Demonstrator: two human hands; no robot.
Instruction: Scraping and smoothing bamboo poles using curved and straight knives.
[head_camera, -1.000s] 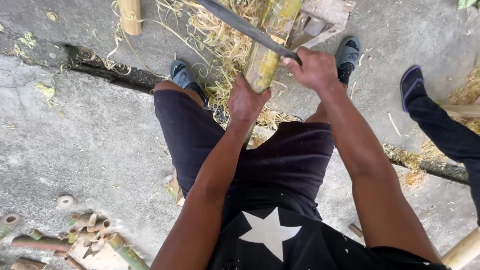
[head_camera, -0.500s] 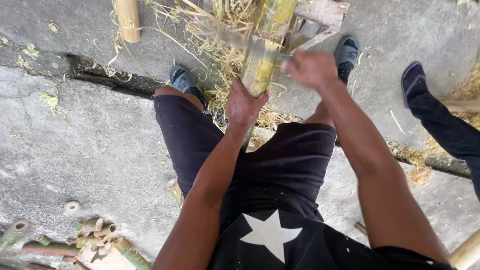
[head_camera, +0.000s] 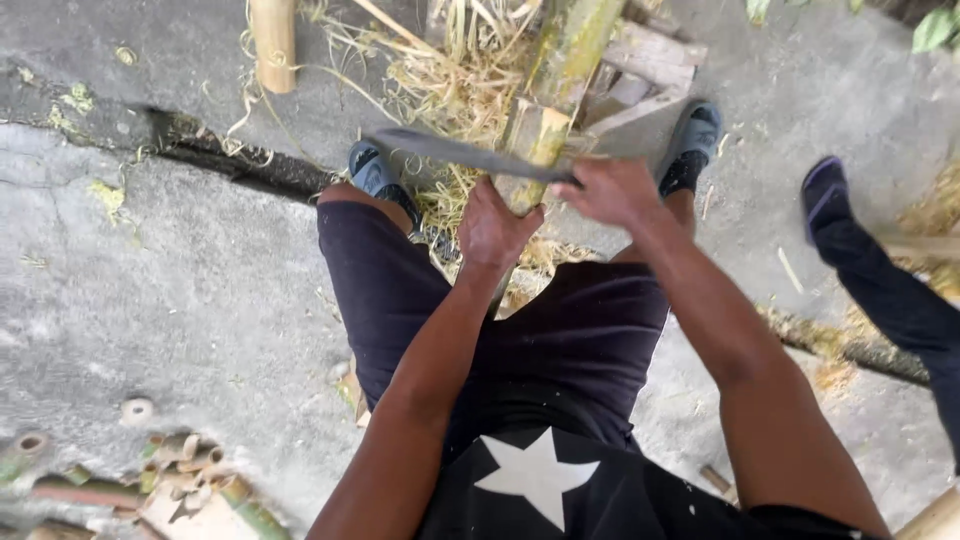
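Note:
A thick green-yellow bamboo pole (head_camera: 565, 70) runs from between my knees up and away over a wooden block. My left hand (head_camera: 495, 228) grips the near end of the pole just above my lap. My right hand (head_camera: 612, 190) is closed on the handle of a long dark machete (head_camera: 470, 155). Its blade lies across the pole, pointing left, with the edge against the bamboo's cut face. Pale shavings (head_camera: 455, 90) lie heaped around the pole.
My feet in grey sandals (head_camera: 372, 170) rest on cracked concrete. Another person's dark-trousered leg and shoe (head_camera: 835, 205) stand at right. A second bamboo piece (head_camera: 272, 40) lies top left. Cut bamboo rings and stubs (head_camera: 180, 470) are piled at bottom left.
The machete has come down from a raised slant to lie level across the pole. My right hand dropped with it. The left hand stays on the bamboo.

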